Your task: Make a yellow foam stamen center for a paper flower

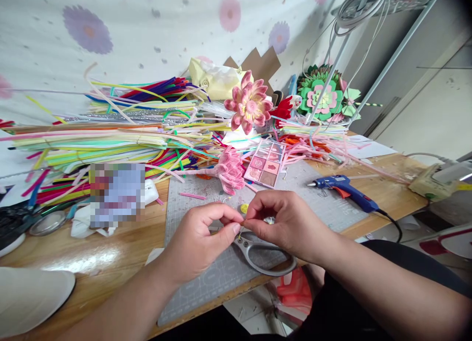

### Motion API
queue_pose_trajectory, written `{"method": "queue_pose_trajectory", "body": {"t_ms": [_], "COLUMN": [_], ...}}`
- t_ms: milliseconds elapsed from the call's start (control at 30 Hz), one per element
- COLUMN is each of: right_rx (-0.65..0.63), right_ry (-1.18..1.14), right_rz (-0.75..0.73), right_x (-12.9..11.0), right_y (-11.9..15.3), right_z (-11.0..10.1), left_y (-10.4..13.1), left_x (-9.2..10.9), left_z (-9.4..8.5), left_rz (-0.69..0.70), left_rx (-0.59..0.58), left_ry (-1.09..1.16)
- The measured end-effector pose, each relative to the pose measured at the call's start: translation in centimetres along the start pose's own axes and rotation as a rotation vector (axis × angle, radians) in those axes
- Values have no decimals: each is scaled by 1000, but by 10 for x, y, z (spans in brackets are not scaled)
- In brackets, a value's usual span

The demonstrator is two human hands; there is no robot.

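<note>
The left grip (201, 237) and right grip (285, 220) pinch a small piece (241, 229), mostly hidden, above grey scissors (246, 247). A pink flower (230, 171) lies beside a palette (264, 164).

Even, bright illumination; whitish glare on the wooden tabletop (103, 257), lower left; dark vignetting, upper right corner; pixelated patch (118, 196) left of centre.

The head-worn camera I'm watching is looking forward and down, sitting close above the left hand (201, 240) and right hand (289, 223), facing across the table (106, 267) toward the flower-patterned backdrop (184, 26).
</note>
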State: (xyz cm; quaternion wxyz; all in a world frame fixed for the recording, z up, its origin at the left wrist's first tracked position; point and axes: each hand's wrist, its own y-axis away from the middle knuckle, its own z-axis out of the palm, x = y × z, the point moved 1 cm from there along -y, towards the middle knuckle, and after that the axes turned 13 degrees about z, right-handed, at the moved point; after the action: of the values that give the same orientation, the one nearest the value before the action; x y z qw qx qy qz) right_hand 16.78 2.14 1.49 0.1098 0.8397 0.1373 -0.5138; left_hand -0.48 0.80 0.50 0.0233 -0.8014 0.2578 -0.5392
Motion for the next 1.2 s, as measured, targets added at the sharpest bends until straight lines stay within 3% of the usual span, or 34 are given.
{"method": "queue_pose_trajectory", "body": {"t_ms": [233, 467, 567, 667, 900, 1033, 1200], "right_rx": [44, 153, 215, 191, 2, -99, -126], "right_ry": [131, 212, 260, 222, 9, -50, 43], "right_rz": [-99, -310, -335, -252, 61, 118, 116], "right_x": [-2, 4, 5, 3, -2, -3, -5], "right_y": [3, 5, 5, 4, 0, -1, 0], "right_z": [1, 3, 4, 2, -4, -5, -3], "left_y": [3, 0, -1, -1, -1, 0, 0], "left_x": [-2, 0, 0, 1, 3, 0, 0], "left_z": [-1, 1, 2, 2, 0, -2, 0], "left_rz": [35, -8, -5, 14, 117, 209, 157], "left_rx": [-48, 1, 21, 25, -19, -104, -132], "left_ry": [25, 1, -44, -92, -134, -20, 88]}}
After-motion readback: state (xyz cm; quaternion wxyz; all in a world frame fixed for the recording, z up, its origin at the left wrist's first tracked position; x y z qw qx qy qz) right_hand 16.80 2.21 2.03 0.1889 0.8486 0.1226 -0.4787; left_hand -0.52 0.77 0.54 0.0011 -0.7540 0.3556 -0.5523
